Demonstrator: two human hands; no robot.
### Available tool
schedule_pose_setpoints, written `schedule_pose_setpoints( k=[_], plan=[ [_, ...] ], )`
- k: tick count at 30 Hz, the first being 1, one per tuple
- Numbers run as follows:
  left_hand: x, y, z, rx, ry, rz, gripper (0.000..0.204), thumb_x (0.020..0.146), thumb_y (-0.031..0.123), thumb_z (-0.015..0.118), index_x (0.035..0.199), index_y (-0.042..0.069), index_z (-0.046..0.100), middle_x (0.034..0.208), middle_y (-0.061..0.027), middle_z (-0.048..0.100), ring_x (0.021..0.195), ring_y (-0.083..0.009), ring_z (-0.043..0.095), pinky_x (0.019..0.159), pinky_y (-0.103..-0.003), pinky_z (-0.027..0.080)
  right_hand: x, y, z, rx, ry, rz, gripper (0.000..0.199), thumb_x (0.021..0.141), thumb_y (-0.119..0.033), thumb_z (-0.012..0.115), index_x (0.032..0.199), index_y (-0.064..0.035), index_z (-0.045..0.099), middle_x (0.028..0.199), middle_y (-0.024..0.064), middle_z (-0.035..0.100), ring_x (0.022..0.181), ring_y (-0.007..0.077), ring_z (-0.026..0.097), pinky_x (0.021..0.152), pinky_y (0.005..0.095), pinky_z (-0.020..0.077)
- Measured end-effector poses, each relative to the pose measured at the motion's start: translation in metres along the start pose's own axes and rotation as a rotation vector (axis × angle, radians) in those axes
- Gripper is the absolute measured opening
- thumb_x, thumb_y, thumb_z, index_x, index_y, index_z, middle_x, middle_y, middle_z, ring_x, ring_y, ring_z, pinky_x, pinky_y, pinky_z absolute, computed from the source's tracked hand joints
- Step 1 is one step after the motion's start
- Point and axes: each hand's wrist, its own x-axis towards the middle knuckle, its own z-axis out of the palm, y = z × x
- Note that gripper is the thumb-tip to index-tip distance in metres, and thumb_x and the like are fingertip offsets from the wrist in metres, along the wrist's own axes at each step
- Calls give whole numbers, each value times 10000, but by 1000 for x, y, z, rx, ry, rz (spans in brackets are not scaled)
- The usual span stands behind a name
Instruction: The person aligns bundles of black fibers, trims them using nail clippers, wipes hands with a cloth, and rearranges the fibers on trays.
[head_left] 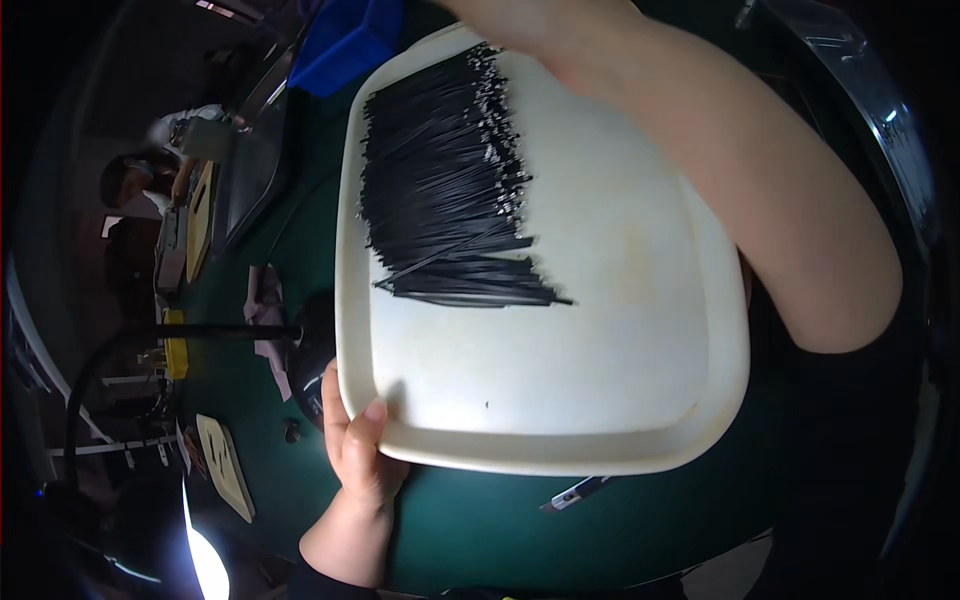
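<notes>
My left hand (360, 450) grips a white tray (560, 452) at its near left corner, thumb over the rim and fingers underneath. Inside the tray, toward the far left, lies a dense pile of thin black strips (440, 180), which look like cut tubes or wires with small shiny bits at their right ends. A few strips lie askew at the pile's near end. My right forearm passes over the tray's right side, and my right hand (530, 25) is at its far edge. The upper picture edge cuts off that hand, so its fingers are hidden.
A blue bin (345, 45) stands beyond the tray's far left corner. On the green table (460, 530) lies a slim silver-and-black tool (580, 492). To the left are a mauve cloth (265, 315), a small cream tray (225, 465) and a bright lamp (207, 560). Another person (140, 180) sits farther left.
</notes>
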Motion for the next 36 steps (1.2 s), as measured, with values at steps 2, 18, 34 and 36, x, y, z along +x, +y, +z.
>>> schedule_pose_setpoints(
  k=[2,18,34,36],
  plan=[
    [-2,5,-1,1,39,-6,536,706,219,477,1157,-11,300,1019,-142,444,930,-207,455,803,-321,378,8,-17,-2,-110,-95,-84,471,839,-357,372,998,65,507,977,230,519,908,318,510,803,359,364],
    [0,0,-5,-196,-161,-4,376,818,174,355,1144,49,218,929,-155,431,565,-226,519,455,-300,460,24,40,58,-358,240,-146,484,787,-332,507,1034,81,462,1055,247,460,1026,351,427,903,354,330],
    [-21,-21,-22,-284,-362,39,233,856,176,334,992,-12,357,764,-158,524,582,-206,555,542,-279,467,-34,-9,31,-256,207,-9,524,860,-392,357,1145,47,373,1122,231,437,1090,306,400,920,326,286],
    [-15,-26,-16,-297,-411,41,242,860,189,334,970,-22,379,744,-157,534,584,-204,559,550,-274,467,-40,1,29,-265,266,21,523,848,-375,390,1151,50,357,1116,240,435,1075,306,406,913,336,294]
  ],
)
